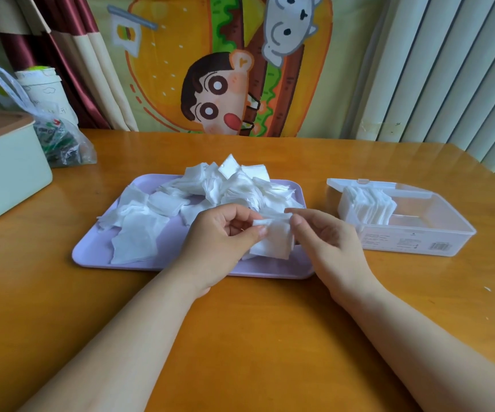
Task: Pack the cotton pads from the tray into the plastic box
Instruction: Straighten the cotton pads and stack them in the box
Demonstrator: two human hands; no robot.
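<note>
Head view shows my left hand [225, 233] and right hand [326, 242] pinching one cotton pad [274, 242] above the tray [91, 251], mid-pickup I judge, and next it needs carrying right into the open plastic box [436, 233], slotted upright.

Green box [5, 171] far L on table [240, 337]; plastic bag [61, 141] beside; cartoon cloth [210, 69] in bg.

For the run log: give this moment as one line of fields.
left hand: pinches held pads | right hand: pinches same pads | tray: heaped with loose pads | plastic box: open, partly filled
</note>
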